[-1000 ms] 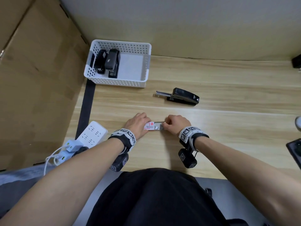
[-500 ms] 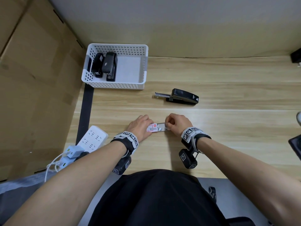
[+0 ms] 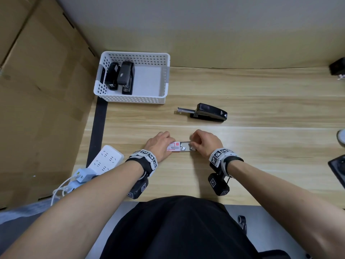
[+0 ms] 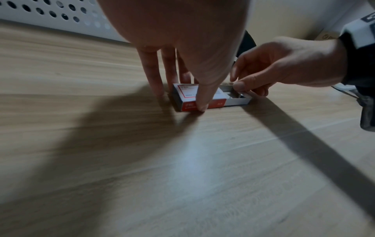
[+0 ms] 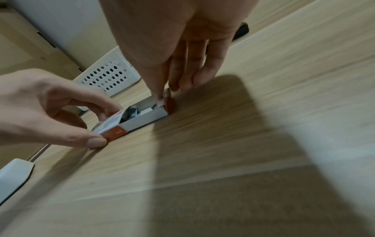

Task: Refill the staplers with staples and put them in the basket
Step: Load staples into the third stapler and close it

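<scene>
A small red and white staple box [image 3: 174,146] lies on the wooden table in front of me, its grey inner tray [image 3: 186,146] slid partly out to the right. My left hand [image 3: 162,144] pinches the sleeve [image 4: 186,96] between thumb and fingers. My right hand [image 3: 200,143] pinches the tray's far end [image 5: 164,99]. Beyond them a black stapler [image 3: 209,113] rests on the table with its metal magazine pushed out to the left. At the back left, the white perforated basket [image 3: 149,98] holds two black staplers [image 3: 121,77].
A white power strip [image 3: 106,159] with a plugged-in charger [image 3: 82,174] lies at the table's left front. Cardboard panels wall the left side. Dark objects sit at the right edge [image 3: 337,169] and the back right corner [image 3: 337,69].
The grey tray has slid further out of the sleeve to the right under my right hand. My left hand keeps hold of the sleeve in the same spot.
</scene>
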`<action>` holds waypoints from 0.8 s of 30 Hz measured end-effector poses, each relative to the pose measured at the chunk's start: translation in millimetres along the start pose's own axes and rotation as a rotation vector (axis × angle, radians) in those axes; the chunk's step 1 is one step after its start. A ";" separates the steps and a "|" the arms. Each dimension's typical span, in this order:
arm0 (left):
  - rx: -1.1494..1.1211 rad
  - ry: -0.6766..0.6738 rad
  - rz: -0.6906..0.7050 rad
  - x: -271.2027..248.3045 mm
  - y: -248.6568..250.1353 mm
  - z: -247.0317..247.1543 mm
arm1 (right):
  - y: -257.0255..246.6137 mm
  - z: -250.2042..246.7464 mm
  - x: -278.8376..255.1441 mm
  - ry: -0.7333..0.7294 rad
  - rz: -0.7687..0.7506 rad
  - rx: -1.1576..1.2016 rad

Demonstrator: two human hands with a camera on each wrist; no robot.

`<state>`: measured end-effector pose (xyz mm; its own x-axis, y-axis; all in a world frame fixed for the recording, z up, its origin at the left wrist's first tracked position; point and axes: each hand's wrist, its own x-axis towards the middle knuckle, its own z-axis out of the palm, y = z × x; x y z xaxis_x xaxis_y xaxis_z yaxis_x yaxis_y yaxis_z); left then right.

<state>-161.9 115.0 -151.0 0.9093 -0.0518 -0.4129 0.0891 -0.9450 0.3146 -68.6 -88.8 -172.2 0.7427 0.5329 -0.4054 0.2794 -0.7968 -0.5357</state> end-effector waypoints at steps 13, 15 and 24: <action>-0.010 -0.041 -0.010 2.7 -0.6 -2.3 | -1.9 -5.9 2.3 -0.145 -0.183 -0.248; -0.017 -0.043 -0.016 2.4 -0.4 -2.3 | -6.1 -4.5 4.4 -0.137 -0.170 -0.267; -0.031 -0.033 -0.019 1.7 -1.8 0.4 | -17.2 4.9 7.9 -0.079 -0.240 -0.269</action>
<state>-160.7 116.5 -152.6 0.8935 -0.0446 -0.4468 0.1194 -0.9356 0.3322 -70.5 -69.5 -169.8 0.5904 0.7257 -0.3531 0.5976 -0.6872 -0.4131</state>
